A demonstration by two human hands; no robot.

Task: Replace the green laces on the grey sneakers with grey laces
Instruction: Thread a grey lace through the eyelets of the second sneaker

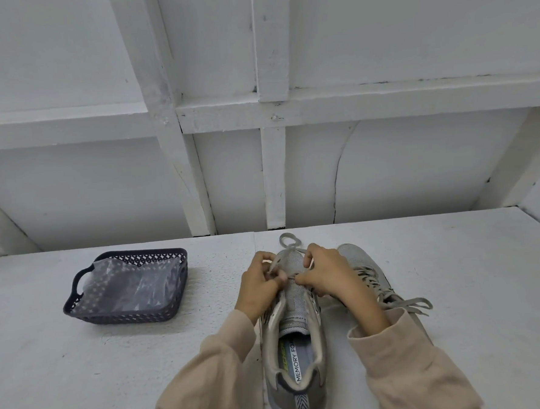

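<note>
Basket (79,306) left of sneakers; unlaced sneaker (294,338) left of laced sneaker (366,269).

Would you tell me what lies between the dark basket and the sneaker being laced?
Only bare white table lies between the basket and the sneaker, as the head view shows.

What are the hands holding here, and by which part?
The left hand and right hand each pinch the grey lace where it crosses the front eyelets of the nearer sneaker.

Dim, flat, cool light; faint shadows; wide-angle bending at edges.
</note>
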